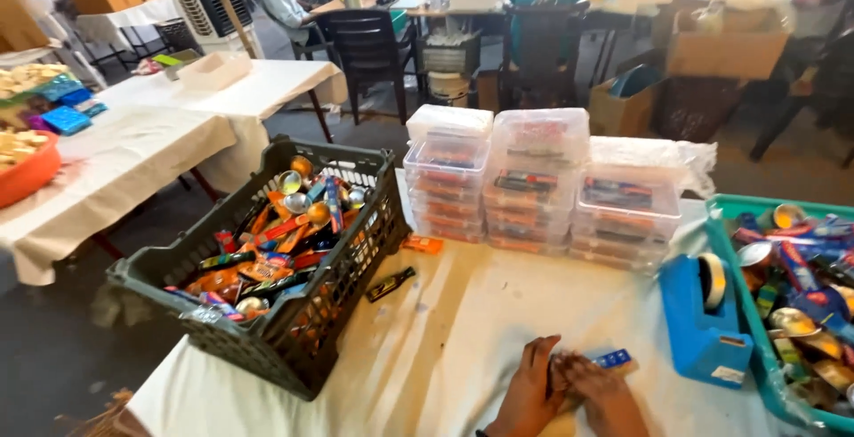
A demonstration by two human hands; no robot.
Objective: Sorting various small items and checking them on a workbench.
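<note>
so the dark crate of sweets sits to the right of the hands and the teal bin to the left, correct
Not quite: the sides are swapped. In the head view the dark crate of sweets sits to the left of the hands, and the teal bin is to the right.

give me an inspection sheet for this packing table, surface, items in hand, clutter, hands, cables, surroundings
surface: table under a white cloth, creased and lightly stained.
job's things: small blue packet pressed between both hands on the cloth.
clutter: dark slatted plastic crate of mixed colourful packets at left; stacks of clear lidded plastic boxes behind; blue tape dispenser; teal plastic tub of packets at right; two loose packets on the cloth.
grippers: left hand and right hand together, closed over the packet.
cables: nothing seen.
surroundings: more cloth-covered tables, dark chairs, cardboard cartons, seated people behind.
</note>
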